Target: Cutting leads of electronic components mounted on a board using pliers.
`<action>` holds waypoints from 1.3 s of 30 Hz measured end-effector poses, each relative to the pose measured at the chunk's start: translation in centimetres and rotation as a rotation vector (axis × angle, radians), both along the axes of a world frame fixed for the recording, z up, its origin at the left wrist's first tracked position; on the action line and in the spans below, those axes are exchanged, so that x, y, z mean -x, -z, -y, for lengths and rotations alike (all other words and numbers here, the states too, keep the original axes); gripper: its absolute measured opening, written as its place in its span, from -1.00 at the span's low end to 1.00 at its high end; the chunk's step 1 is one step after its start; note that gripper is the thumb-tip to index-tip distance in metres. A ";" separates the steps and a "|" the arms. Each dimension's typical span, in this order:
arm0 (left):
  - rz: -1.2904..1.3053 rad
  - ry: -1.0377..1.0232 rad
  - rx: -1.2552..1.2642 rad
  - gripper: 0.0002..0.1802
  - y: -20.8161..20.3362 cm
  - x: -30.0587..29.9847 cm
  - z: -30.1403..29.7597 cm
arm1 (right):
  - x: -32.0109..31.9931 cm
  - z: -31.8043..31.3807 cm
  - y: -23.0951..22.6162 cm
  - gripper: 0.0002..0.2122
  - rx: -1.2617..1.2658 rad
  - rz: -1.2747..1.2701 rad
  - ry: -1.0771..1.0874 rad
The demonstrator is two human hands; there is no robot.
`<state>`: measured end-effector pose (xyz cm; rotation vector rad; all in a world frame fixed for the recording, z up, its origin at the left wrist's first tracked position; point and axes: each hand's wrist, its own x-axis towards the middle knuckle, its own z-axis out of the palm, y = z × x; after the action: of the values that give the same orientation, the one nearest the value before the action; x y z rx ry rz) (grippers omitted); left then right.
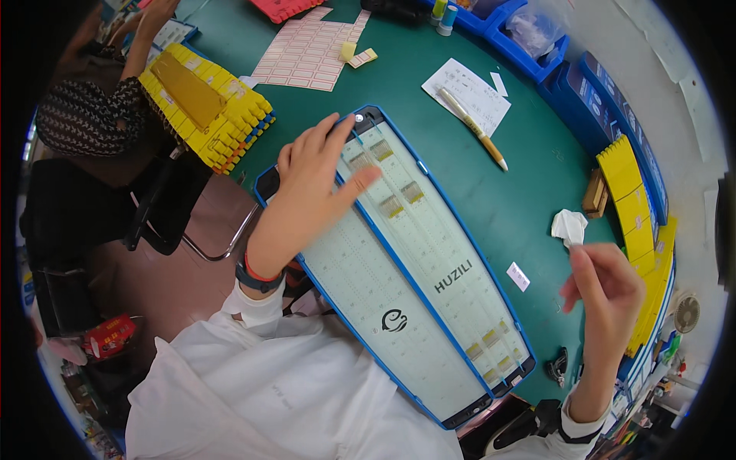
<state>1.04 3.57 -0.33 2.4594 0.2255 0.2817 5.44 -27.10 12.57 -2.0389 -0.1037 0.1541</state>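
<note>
A long flat case (360, 264) with blue edges and two pale panels lies aslant in front of me, partly over my lap and partly on the table. Thin clear strands run along its right panel, with small yellowish tabs at both ends. My left hand (314, 180) rests on the case's far end, fingers stretched out, thumb over the right panel. Off the case's right side, my right hand (609, 291) is raised with its fingers drawn together in a pinch. Whatever they hold is too fine to see. Just beyond it lies a crumpled white tissue (569, 228).
Label sheets (310, 54), a paper note (469, 96) and a pen (475, 130) lie on the green table (529, 169). Yellow stacks (201, 100) stand at far left, more yellow pieces (625, 192) at right. Blue bins (525, 38) line the back. A person (92, 115) sits at left.
</note>
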 end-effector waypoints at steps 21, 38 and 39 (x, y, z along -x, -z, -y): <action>-0.037 -0.067 -0.170 -0.13 -0.2 1.0 4.6 | -5.6 -13.9 10.6 -0.82 0.078 -0.090 -0.253; -0.061 -0.065 -0.184 -0.04 -0.5 0.8 4.6 | -6.5 -14.2 9.7 -0.76 0.076 -0.277 -0.252; -0.057 -0.066 -0.185 -0.04 -0.4 0.8 4.6 | -6.5 -14.2 9.7 -0.76 0.075 -0.277 -0.251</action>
<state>0.25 -1.05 0.10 2.6487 0.3179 0.2710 11.93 -12.87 2.86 -2.0524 -0.1822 0.6028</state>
